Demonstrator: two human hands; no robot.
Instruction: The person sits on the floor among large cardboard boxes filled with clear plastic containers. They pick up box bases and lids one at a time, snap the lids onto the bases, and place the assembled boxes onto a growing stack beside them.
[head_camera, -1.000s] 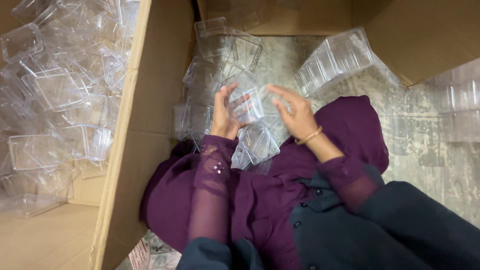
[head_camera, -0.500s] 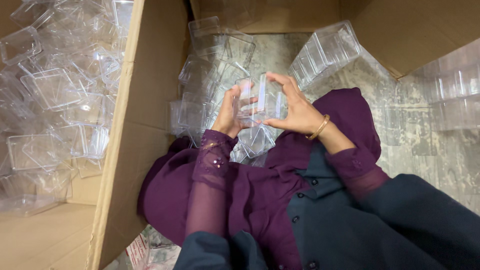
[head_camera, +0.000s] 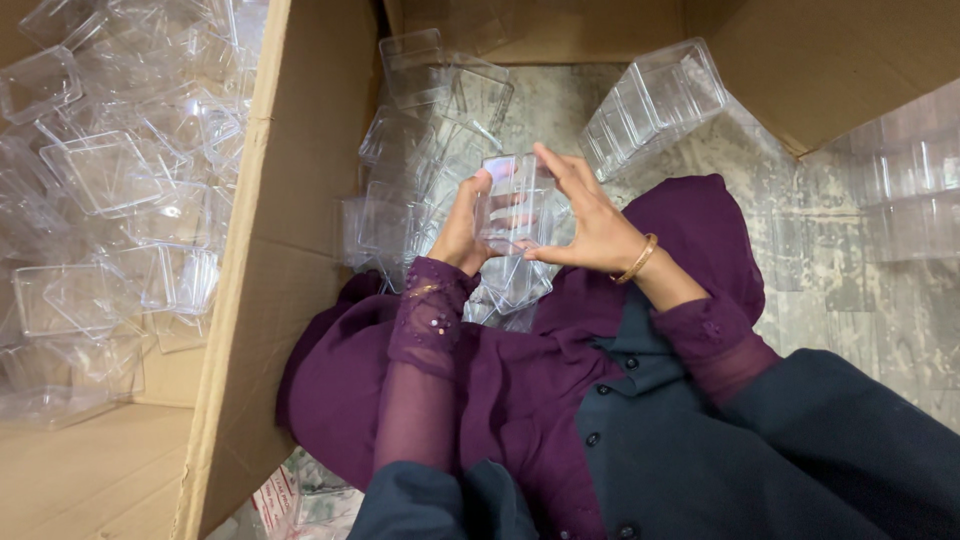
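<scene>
Hands grip clear plastic box (head_camera: 512, 205) over lap: left hand (head_camera: 462, 228) clasps left wall, right hand (head_camera: 590, 222) right wall. Best: keep box level, squeeze lightly, avoid loose boxes (head_camera: 425, 150) just beyond.

The large brown cardboard box (head_camera: 240, 330) of clear plastic tubs runs off the frame at nine o'clock. Stacked clear containers (head_camera: 915, 180) at three o'clock are cropped and hazy. The left hand's (head_camera: 462, 228) palm is hidden.

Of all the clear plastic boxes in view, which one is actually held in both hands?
The clear box raised between the left hand and right hand; the others lie loose on the floor, nested in a stack, or piled in the carton.
</scene>
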